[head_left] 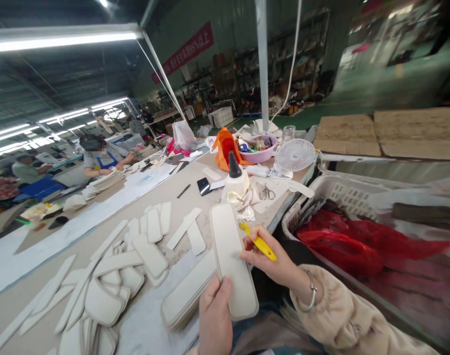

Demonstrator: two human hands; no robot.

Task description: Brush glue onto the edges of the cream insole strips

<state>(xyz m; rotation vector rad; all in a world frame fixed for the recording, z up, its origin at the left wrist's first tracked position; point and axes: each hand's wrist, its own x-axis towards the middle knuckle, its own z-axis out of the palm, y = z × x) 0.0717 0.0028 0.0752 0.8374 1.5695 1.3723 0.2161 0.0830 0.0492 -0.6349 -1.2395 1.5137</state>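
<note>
My left hand (214,315) grips the near end of a long cream fabric-covered strip (232,256), thumb on top, holding it up over the table edge. My right hand (272,259) is closed round a yellow-handled brush (257,240), whose tip rests at the strip's right edge. Just beyond the strip stands a white glue bottle with a black nozzle (235,181). A stack of similar long strips (188,293) lies under and left of the held one.
Several cream pieces of different shapes (117,276) are spread over the long worktable (32,291). A small white fan (294,155), a pink bowl (259,153), scissors (266,192) and a phone (203,186) sit further back. A white crate with red bags (358,236) stands at right. Other people work at far left.
</note>
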